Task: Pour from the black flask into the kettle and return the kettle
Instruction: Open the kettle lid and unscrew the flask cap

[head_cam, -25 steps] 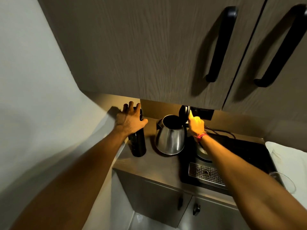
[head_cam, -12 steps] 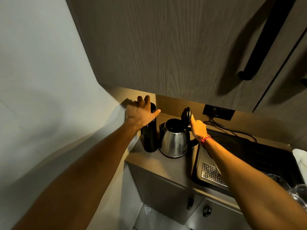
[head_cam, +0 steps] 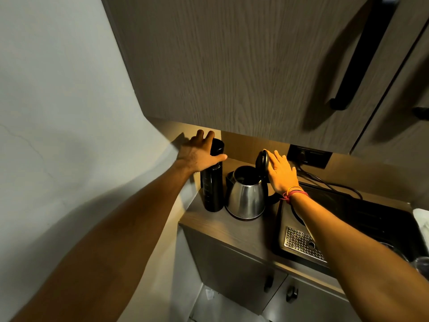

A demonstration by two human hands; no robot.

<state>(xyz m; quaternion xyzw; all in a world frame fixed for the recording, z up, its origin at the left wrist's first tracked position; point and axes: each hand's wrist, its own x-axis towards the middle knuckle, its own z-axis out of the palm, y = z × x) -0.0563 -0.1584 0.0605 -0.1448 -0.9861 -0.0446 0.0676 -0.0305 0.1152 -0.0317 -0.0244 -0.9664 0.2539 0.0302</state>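
Observation:
A tall black flask (head_cam: 212, 189) stands upright at the left end of the wooden counter (head_cam: 232, 231). My left hand (head_cam: 199, 154) is wrapped around its top. Just to its right sits a steel kettle (head_cam: 246, 198) on the counter, its black lid (head_cam: 262, 163) tipped up and the inside dark. My right hand (head_cam: 279, 170) rests flat against the back of that raised lid, fingers spread; the kettle's handle is hidden behind my wrist.
A black tray (head_cam: 359, 217) with a perforated metal drip grate (head_cam: 301, 245) fills the counter to the right, with a power cable (head_cam: 325, 182) running to a wall socket (head_cam: 310, 155). Upper cabinets (head_cam: 232, 66) hang low overhead. A wall closes the left side. Glassware (head_cam: 421, 263) sits at far right.
My right hand has shifted from the lid's edge to lie flat behind it. The left hand stays on the flask. The view has swung leftward.

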